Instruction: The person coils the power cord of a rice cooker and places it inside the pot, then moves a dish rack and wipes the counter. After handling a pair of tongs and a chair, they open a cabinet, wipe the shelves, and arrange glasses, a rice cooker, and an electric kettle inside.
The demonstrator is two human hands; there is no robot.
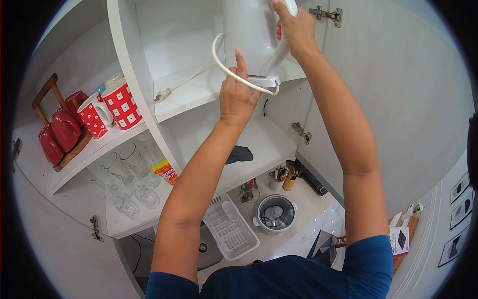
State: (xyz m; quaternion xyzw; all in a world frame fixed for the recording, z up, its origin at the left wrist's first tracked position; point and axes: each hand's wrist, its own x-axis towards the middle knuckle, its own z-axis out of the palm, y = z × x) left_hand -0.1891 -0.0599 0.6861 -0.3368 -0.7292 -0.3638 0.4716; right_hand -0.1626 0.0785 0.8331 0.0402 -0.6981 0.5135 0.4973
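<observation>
A white electric kettle (pixel 249 37) is held up at the upper cabinet shelf (pixel 184 99), its top cut off by the frame edge. My right hand (pixel 298 32) is closed around its handle. Below, my left hand (pixel 236 99) holds the kettle at its base (pixel 266 80), with one finger stretched up along the side. A white power cord (pixel 215 50) loops from the base past my left hand. Its plug (pixel 162 95) lies at the shelf's left front edge.
Red mugs (pixel 119 104) and drinking glasses (pixel 122 187) stand on the left shelves. A dark cloth-like item (pixel 240 154) lies on the lower shelf. Beneath are a white dish rack (pixel 231 231), a sink (pixel 211 254) and a pot-like cooker (pixel 275 214). An open cabinet door (pixel 398 99) flanks my right arm.
</observation>
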